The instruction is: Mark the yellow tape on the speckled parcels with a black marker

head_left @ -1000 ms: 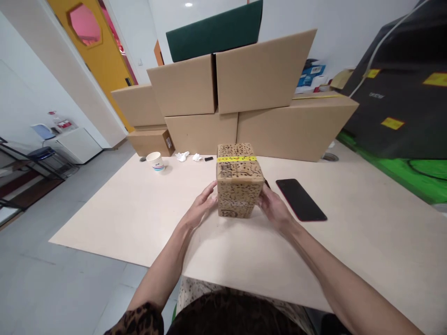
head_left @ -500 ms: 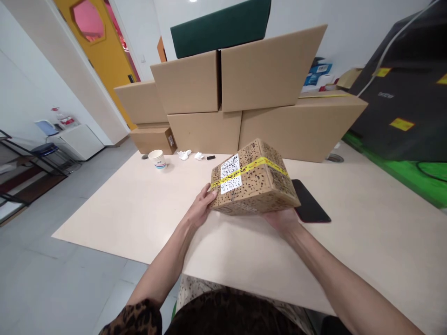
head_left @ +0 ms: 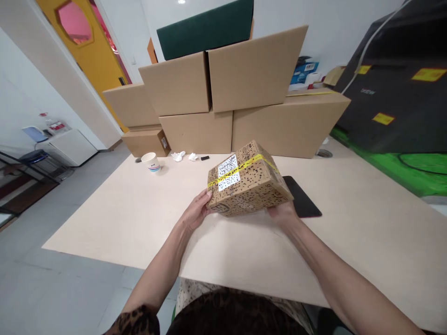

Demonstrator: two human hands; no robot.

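Observation:
A brown cardboard box (head_left: 254,190) with black speckles is held tilted above the table (head_left: 115,218). Yellow tape (head_left: 249,162) runs across its top, over a white speckled label (head_left: 228,174). At the box's left end, my left hand (head_left: 198,209) grips the lower corner, thumb on the near side. My right hand (head_left: 283,211) supports the underside at the right end; most of its fingers are hidden beneath the box. Behind the box, partly covered by it, a black mat (head_left: 303,200) lies on the table.
Large cardboard boxes (head_left: 258,70) are stacked along the table's back, with a dark green box (head_left: 206,30) on top. A paper cup (head_left: 151,162), crumpled tissues (head_left: 179,156) and a small black object (head_left: 205,158) stand before them. A black-covered machine (head_left: 387,93) is at right.
The box has tipped slightly, so more of its near side with a printed mark shows. Both hands keep their hold. The whole view has shifted a little.

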